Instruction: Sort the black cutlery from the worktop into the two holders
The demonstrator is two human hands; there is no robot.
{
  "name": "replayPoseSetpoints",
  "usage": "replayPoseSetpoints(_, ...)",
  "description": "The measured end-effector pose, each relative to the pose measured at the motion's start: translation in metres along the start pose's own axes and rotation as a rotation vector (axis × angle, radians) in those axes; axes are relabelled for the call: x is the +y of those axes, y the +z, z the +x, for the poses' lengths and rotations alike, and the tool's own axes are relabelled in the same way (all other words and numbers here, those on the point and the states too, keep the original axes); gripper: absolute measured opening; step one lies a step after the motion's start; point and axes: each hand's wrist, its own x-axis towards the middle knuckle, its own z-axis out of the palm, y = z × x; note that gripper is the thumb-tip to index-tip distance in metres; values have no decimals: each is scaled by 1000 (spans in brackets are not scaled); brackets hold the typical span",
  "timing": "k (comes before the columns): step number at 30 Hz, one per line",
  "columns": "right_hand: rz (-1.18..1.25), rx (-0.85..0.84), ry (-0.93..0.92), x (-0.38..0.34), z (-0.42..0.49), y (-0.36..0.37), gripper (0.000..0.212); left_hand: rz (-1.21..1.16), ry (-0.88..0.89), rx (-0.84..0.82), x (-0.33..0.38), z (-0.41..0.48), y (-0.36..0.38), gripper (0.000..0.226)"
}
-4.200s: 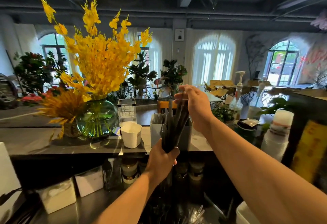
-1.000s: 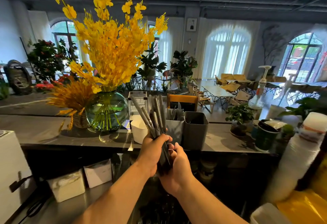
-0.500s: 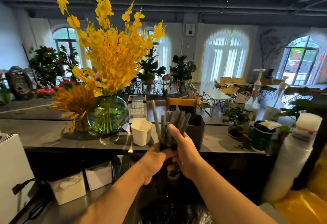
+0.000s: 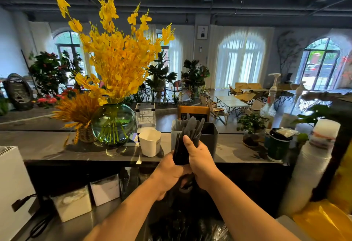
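Cutlery (image 4: 187,140), a black bundle, stands upright just in front of the two holders (image 4: 211,138), and I see left hand (image 4: 169,172) and right hand (image 4: 200,161) both curled tight round its lower end, likely squaring it before sorting.

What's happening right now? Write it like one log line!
left hand: grips cutlery bundle | right hand: grips same bundle | holders: behind bundle, on counter
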Motion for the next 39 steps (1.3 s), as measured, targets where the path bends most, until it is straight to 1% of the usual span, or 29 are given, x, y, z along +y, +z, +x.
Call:
replayPoseSetpoints(2,66,-53,31,-1,-4,-4,34,-24,27,-7,-2,-2,-1,23)
replayPoseSetpoints(4,84,-128,58,-2,-6,-7,40,-93,33,-27,-4,-5,-1,24)
replayPoseSetpoints(6,83,-202,69,-2,-4,-12,46,-205,-1,-7,-5,-5,-1,31)
replayPoseSetpoints(7,103,-237,67,-2,-4,-14,49,-255,-26,16,-4,-5,-2,31)
replayPoseSetpoints(10,202,-250,62,-1,-2,-20,49,-294,-32,68,3,-4,-5,22)
replayPoseSetpoints(12,213,-238,53,-1,-1,-22,46,-292,-28,59,6,-6,-6,22)
replayPoseSetpoints(14,220,-202,58,-3,0,-22,44,-314,-35,29,5,-6,-7,24)
replayPoseSetpoints(18,276,15,133,-6,6,-24,42,-339,-50,27,5,-6,-7,30)
replayPoseSetpoints(21,450,138,148,-9,14,-28,40,-348,-91,52,3,-4,-8,35)
replayPoseSetpoints(25,685,362,162,-21,24,-42,34,-374,-170,125,-1,1,-12,43)
replayPoseSetpoints(27,666,360,184,-24,24,-45,34,-359,-171,117,0,2,-15,41)
replayPoseSetpoints(29,573,275,186,-25,20,-43,37,-317,-177,82,1,-1,-14,35)
replayPoseSetpoints(31,492,221,162,-27,17,-39,41,-253,-183,31,1,-4,-11,39)
replayPoseSetpoints(35,410,250,104,-31,18,-39,44,-181,-191,17,-2,-7,-10,46)
replayPoseSetpoints(37,412,298,55,-30,20,-44,49,-208,-207,62,-1,-8,-12,44)
replayPoseSetpoints(39,378,314,-18,-31,20,-49,48,-233,-213,92,0,-8,-15,44)
